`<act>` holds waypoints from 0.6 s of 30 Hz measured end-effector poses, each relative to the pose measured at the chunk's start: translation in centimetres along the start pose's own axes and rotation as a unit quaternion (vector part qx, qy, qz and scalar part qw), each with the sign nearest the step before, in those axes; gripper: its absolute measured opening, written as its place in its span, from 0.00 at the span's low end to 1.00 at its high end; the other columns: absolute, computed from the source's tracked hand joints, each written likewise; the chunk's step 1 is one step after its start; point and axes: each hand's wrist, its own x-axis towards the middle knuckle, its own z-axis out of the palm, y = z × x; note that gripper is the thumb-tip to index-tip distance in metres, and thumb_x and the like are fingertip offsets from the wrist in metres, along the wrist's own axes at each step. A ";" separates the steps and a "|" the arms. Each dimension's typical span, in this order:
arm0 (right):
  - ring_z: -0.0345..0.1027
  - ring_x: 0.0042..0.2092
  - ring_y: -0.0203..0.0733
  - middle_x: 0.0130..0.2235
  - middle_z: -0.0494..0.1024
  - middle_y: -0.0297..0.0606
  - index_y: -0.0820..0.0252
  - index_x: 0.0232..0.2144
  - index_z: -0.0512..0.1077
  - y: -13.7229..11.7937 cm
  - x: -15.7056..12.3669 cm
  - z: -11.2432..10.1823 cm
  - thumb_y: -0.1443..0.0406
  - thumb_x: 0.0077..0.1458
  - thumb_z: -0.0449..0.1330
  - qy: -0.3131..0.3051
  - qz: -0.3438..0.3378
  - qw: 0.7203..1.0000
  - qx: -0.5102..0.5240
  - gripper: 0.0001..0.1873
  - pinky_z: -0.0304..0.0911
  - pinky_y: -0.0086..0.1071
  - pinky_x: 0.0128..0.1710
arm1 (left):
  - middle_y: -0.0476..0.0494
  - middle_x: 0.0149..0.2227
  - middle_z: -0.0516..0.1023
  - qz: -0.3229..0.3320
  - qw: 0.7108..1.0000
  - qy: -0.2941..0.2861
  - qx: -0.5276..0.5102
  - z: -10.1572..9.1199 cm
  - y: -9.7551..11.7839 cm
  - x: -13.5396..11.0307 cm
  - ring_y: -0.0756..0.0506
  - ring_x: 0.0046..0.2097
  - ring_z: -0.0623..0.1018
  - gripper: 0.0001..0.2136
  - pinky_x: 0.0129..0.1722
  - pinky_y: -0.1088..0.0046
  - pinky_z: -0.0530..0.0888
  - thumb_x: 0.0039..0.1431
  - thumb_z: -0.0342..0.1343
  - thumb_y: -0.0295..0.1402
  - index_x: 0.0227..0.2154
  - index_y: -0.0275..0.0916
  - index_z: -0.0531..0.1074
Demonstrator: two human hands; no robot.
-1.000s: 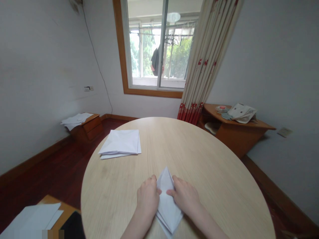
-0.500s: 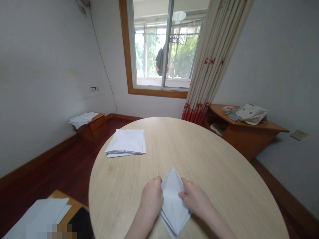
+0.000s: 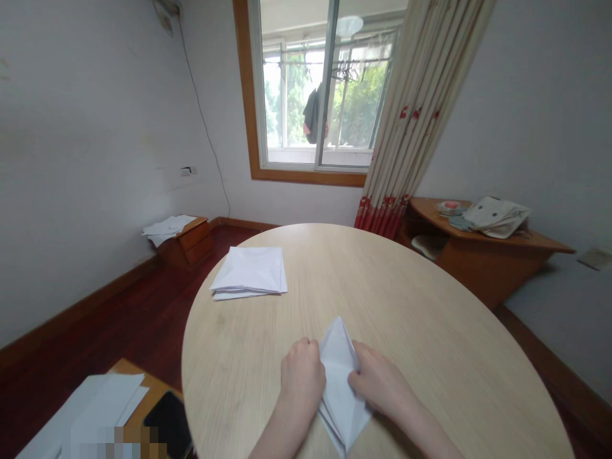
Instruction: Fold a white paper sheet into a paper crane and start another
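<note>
Two hands on one folded sheet is what we've got here: our left hand (image 3: 302, 376) is bunched up against the left edge of the folded white paper (image 3: 340, 376), and our right hand (image 3: 377, 384) comes in from the other side with its fingers over the right edge, so the paper is held between them. It's a pointed, diamond-ish shape with crisp creases and a few thin layers fanning out near the bottom tip, sitting on the near part of the round table (image 3: 430, 319), which has a smooth, pale wood-grain top. Farther up the table, well apart from our hands, sits a flat stack of folded white paper (image 3: 249, 271) with slightly offset layers. Down at the lower left, just past the table's edge, loose white sheets (image 3: 95, 408) and a black phone (image 3: 167, 424) lie on a small orange-brown wooden surface (image 3: 129, 368). Beyond that we can see a low wooden drawer unit (image 3: 185, 250) with more paper (image 3: 167, 226) on top, standing on a dark red wood floor (image 3: 105, 306). Over on the right, a wooden corner shelf (image 3: 482, 268) carries a crumpled cloth bag (image 3: 497, 217), just beside a cream curtain (image 3: 411, 115) with red print that hangs next to the window (image 3: 310, 95).
</note>
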 end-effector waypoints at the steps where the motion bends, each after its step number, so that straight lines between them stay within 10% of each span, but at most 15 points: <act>1: 0.71 0.46 0.49 0.45 0.76 0.48 0.64 0.40 0.71 -0.1 0.0 0.0 0.77 0.44 0.49 0.000 0.001 1.000 -0.002 0.20 0.60 0.32 0.40 | 0.37 0.41 0.76 0.001 1.000 0.002 0.000 0.0 0.1 0.0 0.41 0.46 0.75 0.13 0.39 0.71 0.69 0.56 0.46 0.19 0.38 0.34 0.73; 6: 0.71 0.46 0.49 0.44 0.76 0.48 0.65 0.40 0.70 0.1 0.0 0.0 0.76 0.45 0.50 0.003 0.000 1.000 0.004 0.19 0.60 0.32 0.40 | 0.36 0.42 0.74 0.009 1.000 0.019 0.000 0.3 0.4 -0.2 0.40 0.47 0.73 0.15 0.44 0.67 0.69 0.54 0.44 0.15 0.40 0.32 0.72; 13: 0.71 0.45 0.49 0.43 0.76 0.49 0.67 0.41 0.69 0.5 0.2 0.8 0.75 0.46 0.49 0.021 -0.017 1.000 0.008 0.18 0.60 0.32 0.40 | 0.34 0.48 0.69 0.133 0.954 0.252 -0.087 1.1 0.6 -3.1 0.38 0.50 0.70 0.21 0.47 0.59 0.69 0.54 0.44 0.15 0.51 0.32 0.63; 18: 0.71 0.41 0.45 0.38 0.77 0.44 0.64 0.34 0.70 1.5 0.5 0.7 0.75 0.43 0.49 0.007 -0.033 0.997 0.064 0.15 0.59 0.29 0.37 | 0.41 0.42 0.73 0.307 0.922 0.204 -0.119 2.7 0.1 -5.6 0.43 0.38 0.74 0.08 0.36 0.66 0.72 0.58 0.47 0.21 0.37 0.36 0.68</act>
